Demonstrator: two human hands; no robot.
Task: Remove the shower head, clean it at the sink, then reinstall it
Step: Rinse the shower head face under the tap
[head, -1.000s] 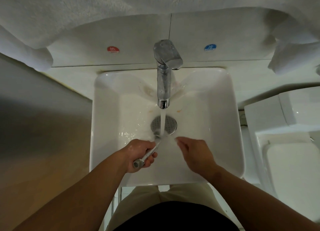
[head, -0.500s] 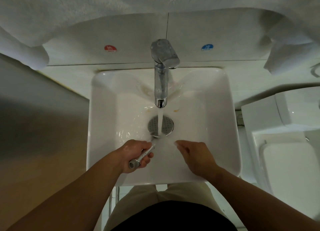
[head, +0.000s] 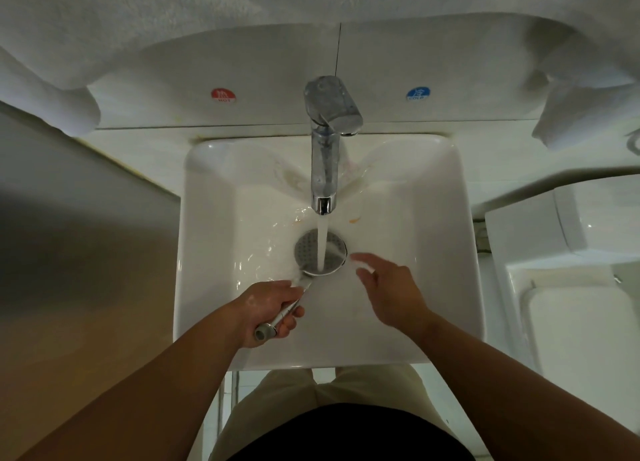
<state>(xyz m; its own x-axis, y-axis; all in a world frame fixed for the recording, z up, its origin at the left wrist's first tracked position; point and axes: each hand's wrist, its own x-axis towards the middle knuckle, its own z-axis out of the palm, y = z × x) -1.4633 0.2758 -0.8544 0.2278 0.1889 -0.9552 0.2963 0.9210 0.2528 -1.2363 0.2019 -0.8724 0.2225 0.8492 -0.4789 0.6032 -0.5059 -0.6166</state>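
Your left hand (head: 266,308) has its fingers closed around the chrome handle of the shower head (head: 320,251), with the handle's threaded end sticking out toward you past your palm. The round perforated face sits low in the middle of the sink (head: 446,239), directly under the running stream from the faucet (head: 327,149), so water lands on the face. Your right hand (head: 391,291) hovers just to the right of the head, fingers spread and empty, fingertips blurred and close to the rim of the face; whether they touch it cannot be told. You have bare basin on both sides of the head, more on the left than near your right hand. The faucet spout overhangs the head from behind. The sink's front edge lies just behind both wrists. A toilet (head: 568,322) stands close beside the sink's right wall.
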